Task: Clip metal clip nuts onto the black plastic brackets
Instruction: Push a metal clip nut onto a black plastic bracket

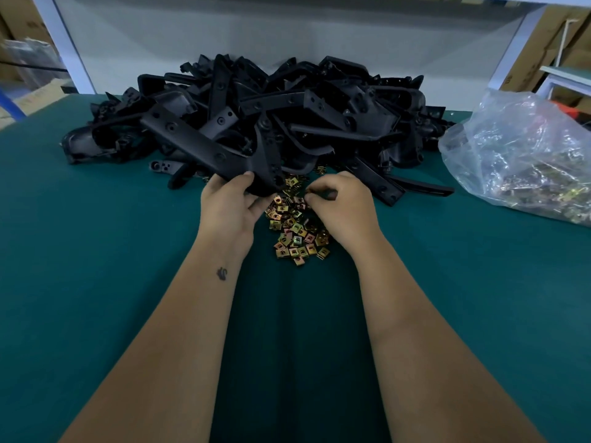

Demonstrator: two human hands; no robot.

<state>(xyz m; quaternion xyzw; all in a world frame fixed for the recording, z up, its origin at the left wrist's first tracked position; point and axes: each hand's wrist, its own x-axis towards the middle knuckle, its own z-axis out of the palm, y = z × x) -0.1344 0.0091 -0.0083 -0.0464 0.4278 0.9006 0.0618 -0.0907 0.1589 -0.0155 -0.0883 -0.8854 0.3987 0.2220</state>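
My left hand [232, 203] grips the near end of a long black plastic bracket [198, 142] that slants up and to the left over the table. Just right of it, my right hand [340, 203] has its fingers curled and pinches a small metal clip nut [307, 196] at the fingertips, close to the bracket's end. Between and below my hands lies a loose heap of gold-coloured clip nuts [295, 231] on the green table. A big pile of black brackets [287, 103] fills the back of the table.
A clear plastic bag of more clip nuts [524, 155] sits at the right. The green table mat [96, 251] stretches to the left and toward me. A white panel [287, 36] rises behind the pile; cardboard boxes stand at both sides.
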